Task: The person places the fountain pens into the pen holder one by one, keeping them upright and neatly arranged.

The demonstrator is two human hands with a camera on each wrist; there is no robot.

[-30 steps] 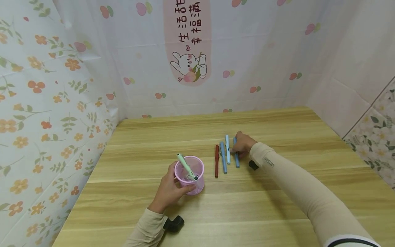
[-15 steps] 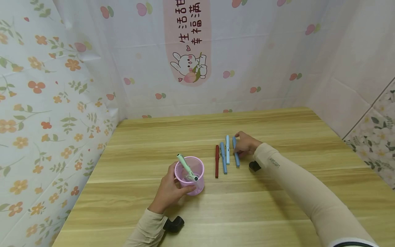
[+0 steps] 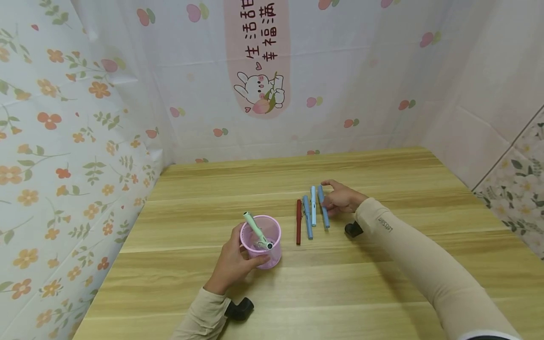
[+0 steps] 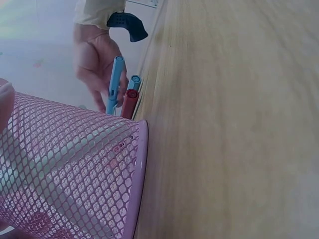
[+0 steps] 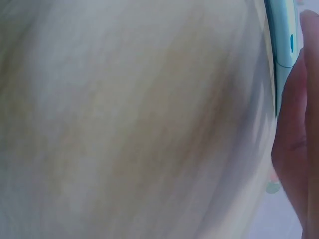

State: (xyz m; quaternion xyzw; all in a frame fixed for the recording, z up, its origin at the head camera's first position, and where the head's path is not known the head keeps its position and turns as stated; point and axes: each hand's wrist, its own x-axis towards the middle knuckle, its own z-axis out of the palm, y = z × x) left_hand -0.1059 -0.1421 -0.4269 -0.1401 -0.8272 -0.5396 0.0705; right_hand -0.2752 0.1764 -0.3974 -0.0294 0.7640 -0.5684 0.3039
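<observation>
My left hand (image 3: 231, 264) grips a pink mesh pen cup (image 3: 274, 257), thumb along its near side. Inside the cup lean light green pens (image 3: 256, 229). To the right, my right hand (image 3: 340, 198) pinches the rightmost blue pen (image 3: 324, 208), which slants with its far end tipped toward the left. In the left wrist view a blue pen (image 4: 115, 82) stands off the tabletop in front of that hand, and the cup's mesh fills the lower left. The right wrist view catches only a pen (image 5: 285, 40) and part of the hand at its right edge.
Left of the right hand lie a light blue pen (image 3: 313, 208), another blue pen (image 3: 308, 218) and a dark red pen (image 3: 299, 222), side by side on the wooden table (image 3: 191, 189). Patterned cloth (image 3: 352, 61) hangs behind and at the sides. Black wrist devices (image 3: 239, 309) sit below the sleeves.
The rightmost blue pen has shifted slightly away and its far end has swung left with my right hand's fingers. The right wrist has moved a little right. My left hand and the cup stay put.
</observation>
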